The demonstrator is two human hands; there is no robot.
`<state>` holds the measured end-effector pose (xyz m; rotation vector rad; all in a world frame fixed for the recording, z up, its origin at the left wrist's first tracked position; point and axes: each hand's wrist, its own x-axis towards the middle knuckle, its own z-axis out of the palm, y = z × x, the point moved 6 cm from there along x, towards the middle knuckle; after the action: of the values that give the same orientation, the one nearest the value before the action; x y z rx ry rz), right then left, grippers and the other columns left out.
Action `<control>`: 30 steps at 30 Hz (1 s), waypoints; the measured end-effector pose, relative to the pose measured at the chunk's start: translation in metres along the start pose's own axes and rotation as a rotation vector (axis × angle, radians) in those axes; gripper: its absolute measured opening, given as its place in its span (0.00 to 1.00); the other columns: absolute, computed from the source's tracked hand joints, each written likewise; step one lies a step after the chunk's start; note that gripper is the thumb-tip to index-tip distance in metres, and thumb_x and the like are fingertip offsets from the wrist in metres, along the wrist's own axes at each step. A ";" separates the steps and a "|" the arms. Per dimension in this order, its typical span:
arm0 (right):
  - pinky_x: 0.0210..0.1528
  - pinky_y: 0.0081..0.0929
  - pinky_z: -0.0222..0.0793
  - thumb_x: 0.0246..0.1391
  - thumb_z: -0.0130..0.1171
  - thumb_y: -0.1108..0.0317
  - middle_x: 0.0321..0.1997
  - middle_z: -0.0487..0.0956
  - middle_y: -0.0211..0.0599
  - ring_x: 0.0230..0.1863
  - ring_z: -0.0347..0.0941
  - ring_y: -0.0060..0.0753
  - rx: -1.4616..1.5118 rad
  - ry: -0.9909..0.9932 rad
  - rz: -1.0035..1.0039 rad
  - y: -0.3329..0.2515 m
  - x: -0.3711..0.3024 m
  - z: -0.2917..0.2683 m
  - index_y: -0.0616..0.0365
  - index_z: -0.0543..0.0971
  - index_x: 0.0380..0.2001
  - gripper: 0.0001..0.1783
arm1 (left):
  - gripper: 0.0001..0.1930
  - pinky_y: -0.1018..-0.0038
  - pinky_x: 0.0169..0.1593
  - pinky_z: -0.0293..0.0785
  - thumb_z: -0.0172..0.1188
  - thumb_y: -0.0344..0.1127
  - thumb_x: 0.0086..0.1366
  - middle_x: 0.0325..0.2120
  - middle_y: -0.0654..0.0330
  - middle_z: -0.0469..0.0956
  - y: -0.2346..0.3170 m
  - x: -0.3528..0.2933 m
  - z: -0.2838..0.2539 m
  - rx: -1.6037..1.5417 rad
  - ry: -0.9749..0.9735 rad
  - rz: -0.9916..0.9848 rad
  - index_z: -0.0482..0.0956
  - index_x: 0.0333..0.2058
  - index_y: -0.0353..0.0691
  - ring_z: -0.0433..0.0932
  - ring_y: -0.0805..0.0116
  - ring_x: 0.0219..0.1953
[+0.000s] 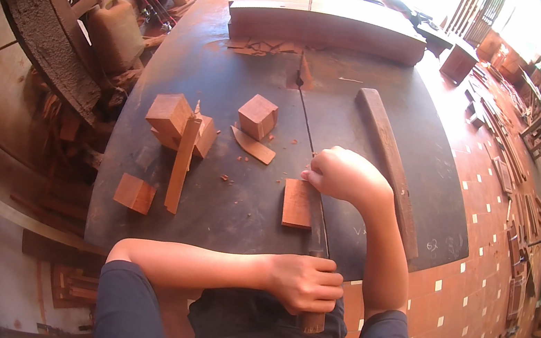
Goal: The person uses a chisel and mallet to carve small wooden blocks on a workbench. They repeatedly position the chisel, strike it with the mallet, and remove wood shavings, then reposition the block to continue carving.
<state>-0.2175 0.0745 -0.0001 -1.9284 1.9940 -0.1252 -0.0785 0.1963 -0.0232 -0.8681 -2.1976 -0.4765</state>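
My left hand point(306, 283) is wrapped round the wooden handle point(312, 323) of a long narrow tool at the table's near edge. From the handle a dark flat blade point(319, 229) runs away from me, close beside the slot in the tabletop. At the blade's far end my right hand point(348, 174) is curled into a fist, its fingers closed over the tip, which they mostly hide. Whether the tool is a knife or a file, I cannot tell. Left of the blade, against it or nearly so, lies a squarish reddish wood block point(297, 203).
Several wood cubes point(258, 117) and a splintered strip point(182, 163) lie left on the dark table point(229, 212). A long dark wooden bar point(387, 162) rests at right. Stacked curved boards point(326, 30) stand at the far end. A jerrycan point(114, 34) sits beyond the left edge.
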 end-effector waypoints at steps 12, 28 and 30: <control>0.36 0.45 0.71 0.59 0.62 0.59 0.25 0.79 0.54 0.28 0.75 0.57 0.042 0.011 -0.009 0.002 0.005 -0.005 0.64 0.84 0.27 0.17 | 0.14 0.69 0.36 0.72 0.61 0.40 0.38 0.28 0.59 0.70 -0.005 0.000 -0.003 0.004 -0.031 0.002 0.72 0.24 0.40 0.73 0.64 0.29; 0.40 0.47 0.75 0.60 0.61 0.58 0.29 0.81 0.55 0.33 0.78 0.60 0.009 0.004 -0.014 0.001 0.007 -0.001 0.63 0.85 0.28 0.17 | 0.16 0.69 0.37 0.72 0.61 0.41 0.36 0.30 0.59 0.71 -0.005 -0.001 -0.003 0.016 -0.014 0.007 0.72 0.25 0.41 0.74 0.63 0.33; 0.40 0.47 0.75 0.59 0.61 0.58 0.29 0.81 0.55 0.33 0.77 0.60 0.011 0.009 -0.014 0.002 0.007 -0.001 0.63 0.85 0.28 0.17 | 0.16 0.69 0.38 0.73 0.61 0.41 0.37 0.30 0.58 0.72 -0.005 -0.002 -0.003 0.010 -0.027 0.004 0.72 0.25 0.41 0.74 0.62 0.33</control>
<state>-0.2193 0.0678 -0.0011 -1.9381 1.9820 -0.1483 -0.0801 0.1903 -0.0229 -0.8776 -2.2203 -0.4540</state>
